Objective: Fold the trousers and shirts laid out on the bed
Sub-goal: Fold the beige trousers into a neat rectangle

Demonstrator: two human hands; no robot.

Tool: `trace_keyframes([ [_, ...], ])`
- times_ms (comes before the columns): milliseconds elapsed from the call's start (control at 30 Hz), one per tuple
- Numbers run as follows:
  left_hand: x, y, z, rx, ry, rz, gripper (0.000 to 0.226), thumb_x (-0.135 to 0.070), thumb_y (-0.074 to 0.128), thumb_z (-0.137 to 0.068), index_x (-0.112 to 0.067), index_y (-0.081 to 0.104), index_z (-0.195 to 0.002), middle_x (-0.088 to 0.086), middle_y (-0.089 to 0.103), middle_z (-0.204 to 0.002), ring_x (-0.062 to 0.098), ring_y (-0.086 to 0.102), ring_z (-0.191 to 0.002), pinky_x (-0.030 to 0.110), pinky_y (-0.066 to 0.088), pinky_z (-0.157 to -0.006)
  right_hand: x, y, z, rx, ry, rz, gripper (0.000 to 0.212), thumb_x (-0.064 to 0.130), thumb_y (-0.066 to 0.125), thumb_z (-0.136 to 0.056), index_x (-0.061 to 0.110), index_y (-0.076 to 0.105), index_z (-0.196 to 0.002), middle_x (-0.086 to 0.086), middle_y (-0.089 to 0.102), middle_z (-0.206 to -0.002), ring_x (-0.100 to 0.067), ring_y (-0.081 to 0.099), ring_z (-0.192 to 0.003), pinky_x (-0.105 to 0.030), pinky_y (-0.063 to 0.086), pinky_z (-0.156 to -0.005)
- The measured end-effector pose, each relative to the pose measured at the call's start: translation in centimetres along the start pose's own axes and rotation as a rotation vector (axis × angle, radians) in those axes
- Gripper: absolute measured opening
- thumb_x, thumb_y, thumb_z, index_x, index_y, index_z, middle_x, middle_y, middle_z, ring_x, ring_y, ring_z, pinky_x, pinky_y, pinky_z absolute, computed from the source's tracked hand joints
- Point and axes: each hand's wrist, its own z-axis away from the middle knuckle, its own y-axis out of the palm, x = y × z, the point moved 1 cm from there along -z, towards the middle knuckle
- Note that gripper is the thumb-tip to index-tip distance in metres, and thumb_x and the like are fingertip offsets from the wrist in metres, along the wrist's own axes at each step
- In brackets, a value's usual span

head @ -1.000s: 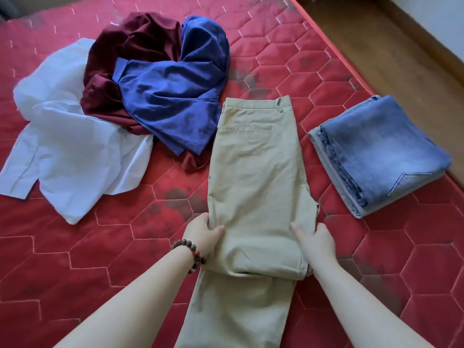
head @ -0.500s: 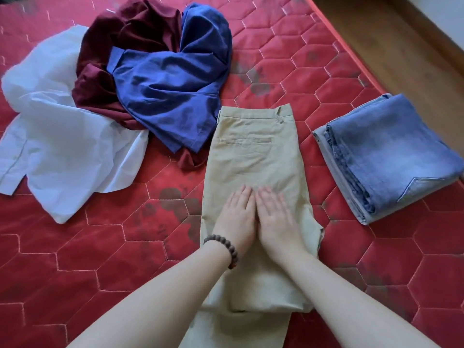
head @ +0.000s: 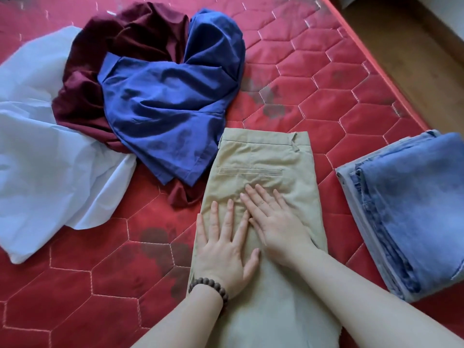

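Khaki trousers [head: 261, 159] lie lengthwise at 6 o'clock on the red quilted bed [head: 313, 79], waistband at the far end. Both palms press flat on them, fingers spread and gripping nothing: the left hand [head: 223, 249], with a bead bracelet [head: 209, 288] at the wrist, just beside the right hand [head: 273, 224]. At 3 o'clock, apart from the trousers, sit folded jeans [head: 411, 212]. At 10 o'clock a white shirt [head: 47, 156] lies spread; at 11 to 12 o'clock a crumpled blue shirt [head: 165, 106] overlaps a maroon shirt [head: 130, 46].
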Motion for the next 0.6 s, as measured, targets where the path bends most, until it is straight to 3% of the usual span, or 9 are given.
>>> trace_keyframes([
  [100, 0.2, 0.2, -0.3, -0.013, 0.006, 0.032, 0.080, -0.063, 0.042, -0.082, -0.024, 0.030, -0.151, 0.010, 0.017, -0.160, 0.038, 0.009, -0.147, 0.062, 0.016, -0.113, -2.3, -0.1, -2.3, 0.119, -0.047, 0.162, 0.054, 0.045, 0.021, -0.099, 0.029, 0.021, -0.151, 0.005, 0.017, -0.159, -0.017, 0.015, -0.147, -0.050, 0.009, -0.117],
  [167, 0.2, 0.3, -0.3, -0.027, 0.014, 0.037, 0.080, -0.062, 0.044, -0.081, -0.026, 0.029, -0.151, 0.010, 0.018, -0.160, 0.038, 0.010, -0.147, 0.062, 0.017, -0.113, -4.5, -0.6, -3.3, 0.120, 0.131, 0.231, 0.056, 0.049, 0.013, -0.099, 0.031, 0.008, -0.151, 0.005, 0.010, -0.161, -0.016, 0.011, -0.148, -0.050, -0.008, -0.116],
  [233, 0.3, 0.4, -0.3, -0.032, 0.016, 0.046, 0.082, -0.062, 0.046, -0.079, -0.026, 0.030, -0.151, 0.010, 0.019, -0.160, 0.038, 0.011, -0.147, 0.062, 0.017, -0.113, -6.5, -1.3, -4.4, 0.015, 0.384, 0.218, 0.056, 0.045, 0.018, -0.102, 0.024, 0.008, -0.153, 0.003, 0.005, -0.162, -0.015, 0.003, -0.149, -0.050, -0.019, -0.113],
  [300, 0.3, 0.4, -0.3, -0.048, 0.018, 0.053, 0.083, -0.062, 0.049, -0.077, -0.026, 0.032, -0.150, 0.010, 0.022, -0.159, 0.039, 0.015, -0.146, 0.062, 0.018, -0.112, -5.8, -1.8, -5.9, -0.092, 0.428, 0.190, 0.057, 0.033, 0.037, -0.101, 0.012, 0.023, -0.151, -0.006, 0.014, -0.160, -0.021, 0.009, -0.149, -0.051, -0.012, -0.115],
  [367, 0.3, 0.5, -0.4, -0.058, 0.023, 0.051, 0.084, -0.062, 0.051, -0.075, -0.026, 0.034, -0.149, 0.011, 0.025, -0.158, 0.040, 0.017, -0.145, 0.062, 0.018, -0.111, -3.6, -1.9, -8.4, -0.153, 0.284, 0.085, 0.058, 0.022, 0.053, -0.095, 0.007, 0.033, -0.148, -0.010, 0.025, -0.157, -0.028, 0.021, -0.146, -0.050, -0.001, -0.116],
  [500, 0.2, 0.7, -0.5, -0.084, 0.013, 0.053, 0.085, -0.062, 0.052, -0.073, -0.026, 0.036, -0.148, 0.010, 0.026, -0.157, 0.039, 0.019, -0.145, 0.062, 0.019, -0.111, -0.6, -0.2, -11.8, 0.035, 0.145, 0.018, 0.061, 0.044, 0.025, -0.102, 0.020, 0.004, -0.154, 0.004, -0.006, -0.161, -0.016, -0.006, -0.149, -0.044, -0.011, -0.118],
  [600, 0.3, 0.6, -0.5, -0.086, 0.018, 0.051, 0.085, -0.063, 0.052, -0.073, -0.028, 0.035, -0.148, 0.009, 0.026, -0.157, 0.039, 0.018, -0.145, 0.061, 0.018, -0.112, -2.5, 0.1, -11.2, 0.062, 0.170, 0.090, 0.061, 0.050, 0.016, -0.099, 0.027, -0.001, -0.154, 0.007, -0.006, -0.162, -0.014, -0.006, -0.149, -0.046, -0.009, -0.118],
])
